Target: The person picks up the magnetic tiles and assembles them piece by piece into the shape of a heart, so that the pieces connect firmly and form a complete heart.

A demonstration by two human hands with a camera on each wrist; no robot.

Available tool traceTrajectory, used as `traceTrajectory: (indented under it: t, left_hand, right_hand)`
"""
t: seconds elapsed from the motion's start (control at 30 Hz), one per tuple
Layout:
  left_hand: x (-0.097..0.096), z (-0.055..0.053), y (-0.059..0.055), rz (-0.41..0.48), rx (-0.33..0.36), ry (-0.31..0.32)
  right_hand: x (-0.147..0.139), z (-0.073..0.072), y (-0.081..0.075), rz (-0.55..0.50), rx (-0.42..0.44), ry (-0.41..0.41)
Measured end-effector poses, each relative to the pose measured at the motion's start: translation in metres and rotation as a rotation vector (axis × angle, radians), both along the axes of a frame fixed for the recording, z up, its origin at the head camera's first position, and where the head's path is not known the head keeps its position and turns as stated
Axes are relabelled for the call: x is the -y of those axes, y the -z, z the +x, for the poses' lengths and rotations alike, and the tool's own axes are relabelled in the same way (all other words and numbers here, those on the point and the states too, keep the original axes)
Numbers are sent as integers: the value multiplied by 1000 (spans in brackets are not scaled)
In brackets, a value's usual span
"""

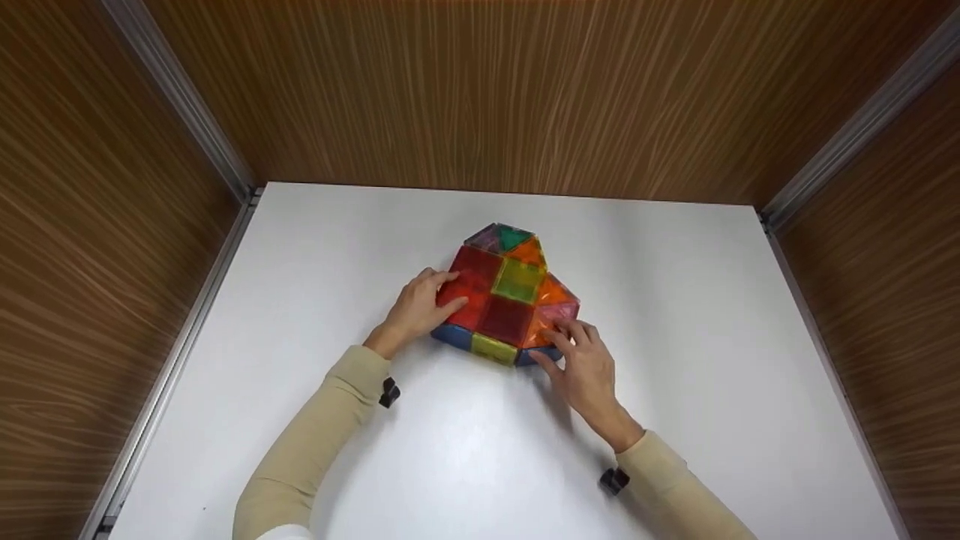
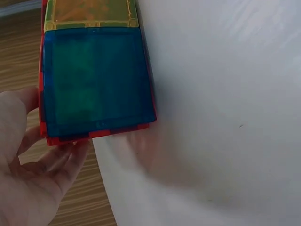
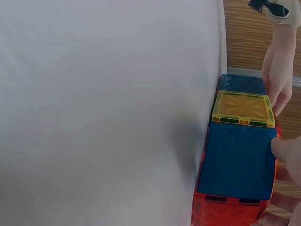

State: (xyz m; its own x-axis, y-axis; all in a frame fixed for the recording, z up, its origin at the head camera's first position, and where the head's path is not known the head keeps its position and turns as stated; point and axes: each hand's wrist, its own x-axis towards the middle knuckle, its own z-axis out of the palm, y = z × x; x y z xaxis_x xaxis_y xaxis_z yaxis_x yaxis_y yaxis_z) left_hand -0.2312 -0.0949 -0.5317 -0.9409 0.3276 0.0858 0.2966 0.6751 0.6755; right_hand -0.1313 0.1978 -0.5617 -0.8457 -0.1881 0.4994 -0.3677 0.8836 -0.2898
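A block built of see-through magnetic tiles (image 1: 517, 280) lies on the white table in the head view. Its top joins red, dark red and yellow-green squares with orange, pink, purple and green triangles. Blue and yellow squares form the front wall, seen close in the left wrist view as a blue tile (image 2: 101, 82). My left hand (image 1: 414, 307) holds the block's left end, thumb and fingertips on the red tiles. At the front right corner my right hand (image 1: 589, 371) grips it. There the thumb presses a blue tile (image 3: 237, 160), with the fingers over the top.
The white tabletop (image 1: 465, 442) surrounds the block. Wood-grain panels (image 1: 480, 97) stand behind it and at both sides, with metal rails (image 1: 180, 97) at the corners. Small black devices (image 1: 614, 481) sit at both wrists.
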Motion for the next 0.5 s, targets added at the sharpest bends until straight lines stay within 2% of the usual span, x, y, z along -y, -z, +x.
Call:
traceTrajectory:
  t: [0.17,0.27,0.5]
  left_hand:
    - [-2,12,2,42,-17,-20]
    - [-4,23,5,43,-26,-39]
    - [-14,50,11,40,-93,-71]
  right_hand:
    - [-11,-5,0,-5,-13,-5]
    - [-19,-9,-1,-18,27,-8]
    - [-39,-23,-3,-94,115,-33]
